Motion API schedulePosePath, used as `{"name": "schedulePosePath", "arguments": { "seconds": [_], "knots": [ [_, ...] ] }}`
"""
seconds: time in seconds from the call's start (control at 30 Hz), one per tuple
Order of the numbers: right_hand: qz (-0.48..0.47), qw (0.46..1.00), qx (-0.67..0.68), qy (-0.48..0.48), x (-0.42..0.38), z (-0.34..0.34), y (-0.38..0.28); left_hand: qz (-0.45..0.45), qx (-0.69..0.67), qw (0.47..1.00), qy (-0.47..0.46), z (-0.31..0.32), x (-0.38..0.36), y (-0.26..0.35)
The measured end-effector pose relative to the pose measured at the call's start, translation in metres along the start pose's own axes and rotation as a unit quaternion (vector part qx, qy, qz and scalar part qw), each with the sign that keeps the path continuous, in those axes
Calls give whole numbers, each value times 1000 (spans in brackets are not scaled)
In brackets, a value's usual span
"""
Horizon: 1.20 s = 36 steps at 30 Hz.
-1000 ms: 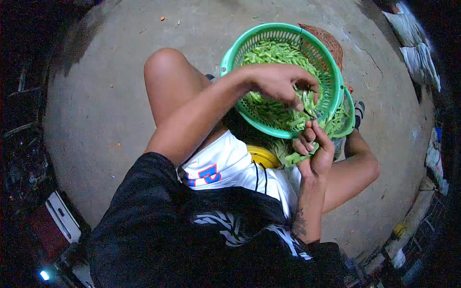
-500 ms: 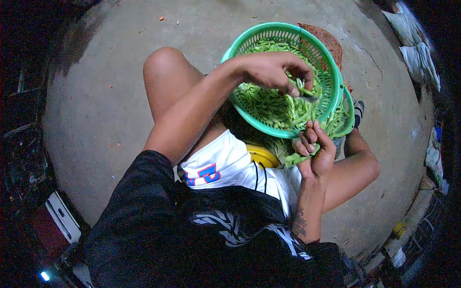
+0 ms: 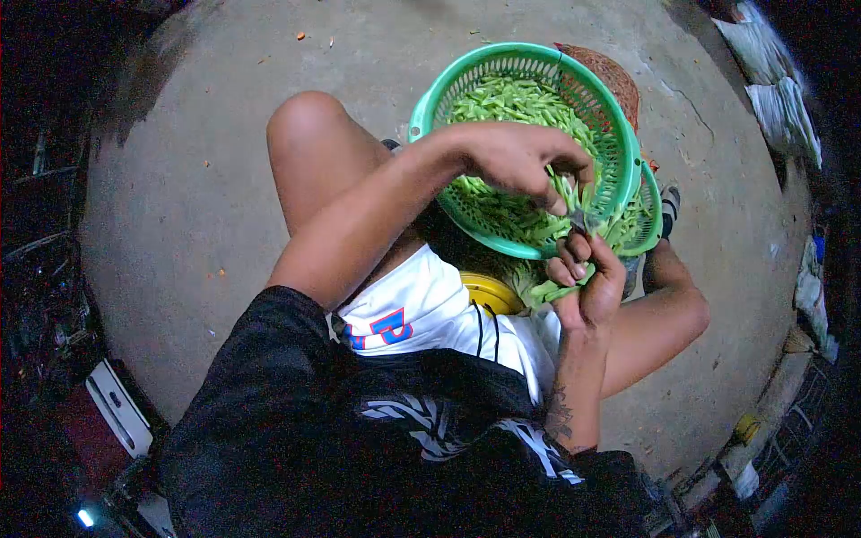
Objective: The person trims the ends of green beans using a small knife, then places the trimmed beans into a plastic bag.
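Observation:
My left hand point(image 3: 529, 166) reaches across the green basket point(image 3: 421, 117) with fingers curled around a small knife. Its dark blade point(image 3: 578, 218) sits right at the fingertips of my right hand. My right hand point(image 3: 592, 269), palm turned up, grips several flat green beans point(image 3: 556, 291), whose ends stick out on both sides of the fingers. Cut green bean pieces point(image 3: 511, 100) fill much of the slotted plastic basket. The knife's handle is hidden inside my left hand.
A second green basket point(image 3: 659, 211) with more beans stands partly under the first. Behind is a reddish mesh sack point(image 3: 614, 81). A yellow round container point(image 3: 489, 291) sits between my legs. Pale sacks point(image 3: 780, 117) lie at the right edge of the concrete floor point(image 3: 206, 242).
My left hand has moved slightly down and right, bringing the blade from above the basket to the beans at my right fingertips. My right hand stays nearly in place.

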State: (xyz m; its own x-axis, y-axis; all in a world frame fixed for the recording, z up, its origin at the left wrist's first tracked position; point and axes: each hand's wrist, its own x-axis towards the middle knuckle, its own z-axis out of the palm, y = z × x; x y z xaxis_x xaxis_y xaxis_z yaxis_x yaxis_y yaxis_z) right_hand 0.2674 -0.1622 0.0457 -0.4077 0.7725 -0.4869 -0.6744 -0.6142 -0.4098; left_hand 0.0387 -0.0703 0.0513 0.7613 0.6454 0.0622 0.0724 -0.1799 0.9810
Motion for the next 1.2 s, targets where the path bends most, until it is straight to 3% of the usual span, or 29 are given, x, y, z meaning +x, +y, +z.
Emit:
{"name": "schedulePosePath", "arguments": {
  "seconds": [0.2, 0.3, 0.37, 0.4, 0.53, 0.63, 0.77, 0.83, 0.87, 0.9, 0.93, 0.97, 1.03, 1.07, 1.1, 1.17, 1.2],
  "knots": [
    [1, 1000, 5, 16, 0, -1, 0, 2, 20, 1000, -6, 3, 0, 0],
    [-11, 1000, 4, 7, 0, 1, 1, -14, -49, 998, -28, 4, 2, -3],
    [-5, 1000, -17, 1, -1, 2, -2, 43, 8, 998, 45, -10, -4, -11],
    [1, 999, -36, -9, 0, 3, -3, -34, -39, 997, 54, -16, -8, -9],
    [-16, 999, -44, 19, 0, 10, 1, 4, 26, 1000, 11, -7, -4, -2],
    [-38, 997, -27, 66, 0, 11, 3, -7, -68, 997, -39, 8, 3, 0],
    [-13, 994, -105, 34, 1, 8, -6, -13, -49, 999, 2, -13, -2, -5],
    [-13, 990, -138, 40, 1, 16, -14, -58, -33, 997, 36, -21, -9, -3],
    [-74, 947, -300, 87, 2, 22, -22, -52, 58, 995, 59, -23, -12, -3],
    [-132, 872, -452, 131, 6, 25, -29, -52, 57, 995, 58, -21, -12, -3],
    [-166, 812, -544, 130, 12, 14, -41, -128, 173, 973, 84, -17, -12, -4],
    [-165, 811, -546, 129, 18, 4, -49, -202, 286, 930, 109, -15, -12, -5],
    [-303, 623, -721, 11, 24, 2, -55, -156, 264, 944, 122, -15, -15, -3],
    [-302, 502, -810, -26, 25, 4, -64, -154, 258, 945, 129, -16, -14, -2],
    [-302, 501, -811, -24, 27, 11, -65, -151, 252, 946, 135, -17, -13, -1],
    [-200, 358, -912, -27, 34, 24, -67, -168, 268, 939, 135, -18, -13, 0],
    [-160, 351, -922, -28, 37, 30, -69, -188, 285, 930, 137, -20, -14, -2]
  ]
}}
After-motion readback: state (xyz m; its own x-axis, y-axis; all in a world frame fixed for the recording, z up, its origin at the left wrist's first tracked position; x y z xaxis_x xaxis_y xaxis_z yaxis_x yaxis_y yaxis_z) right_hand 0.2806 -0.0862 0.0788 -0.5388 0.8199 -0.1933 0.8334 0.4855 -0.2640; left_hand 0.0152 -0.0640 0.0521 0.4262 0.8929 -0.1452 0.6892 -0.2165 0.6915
